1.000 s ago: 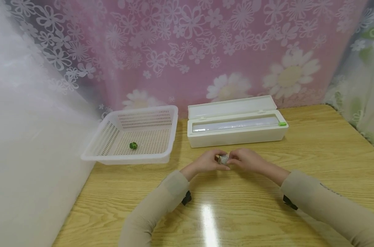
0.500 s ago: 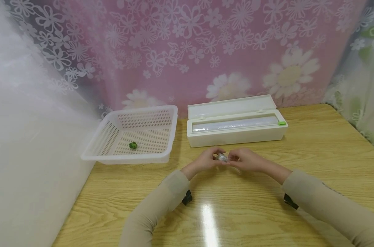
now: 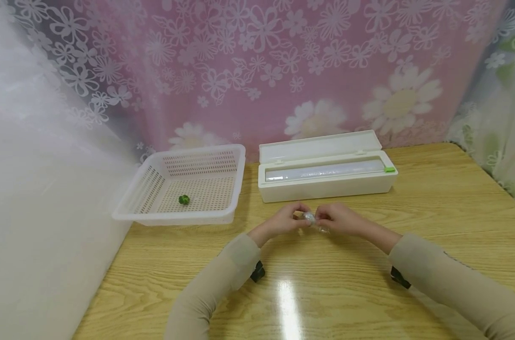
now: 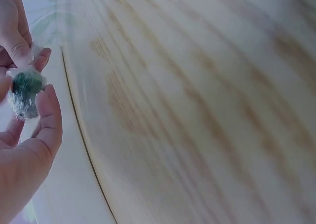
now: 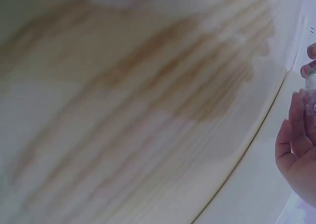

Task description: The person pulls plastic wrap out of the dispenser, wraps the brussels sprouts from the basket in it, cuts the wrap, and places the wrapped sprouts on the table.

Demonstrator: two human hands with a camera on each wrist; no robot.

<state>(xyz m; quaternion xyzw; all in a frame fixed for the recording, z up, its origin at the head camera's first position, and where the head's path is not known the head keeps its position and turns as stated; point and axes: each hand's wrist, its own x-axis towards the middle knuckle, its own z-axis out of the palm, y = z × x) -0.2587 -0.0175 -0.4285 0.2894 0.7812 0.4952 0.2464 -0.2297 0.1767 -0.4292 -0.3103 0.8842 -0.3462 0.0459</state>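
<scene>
In the head view a small bundle of cling film [image 3: 310, 218] is between both hands, above the table in front of the white box. Through the film a dark green lump [image 4: 27, 82] shows in the left wrist view; it looks like a broccoli floret. My left hand [image 3: 284, 220] holds the bundle between thumb and fingers. My right hand [image 3: 339, 219] pinches the gathered film at the bundle's right side, and a loose clear end [image 3: 323, 230] sticks out below its fingers. In the right wrist view the right hand [image 5: 302, 150] is partly cut off by the frame edge.
A white perforated basket [image 3: 210, 215] stands at the left with one small green floret [image 3: 184, 199] in it. Behind the hands is a long white cling film box [image 3: 325, 190], lid raised, with a film roll [image 3: 325, 171] inside and a green slider [image 3: 389, 169]. A floral curtain hangs behind.
The bundle has turned between the hands, and a loose film end now shows below the right fingers. Both hands stay in nearly the same place.
</scene>
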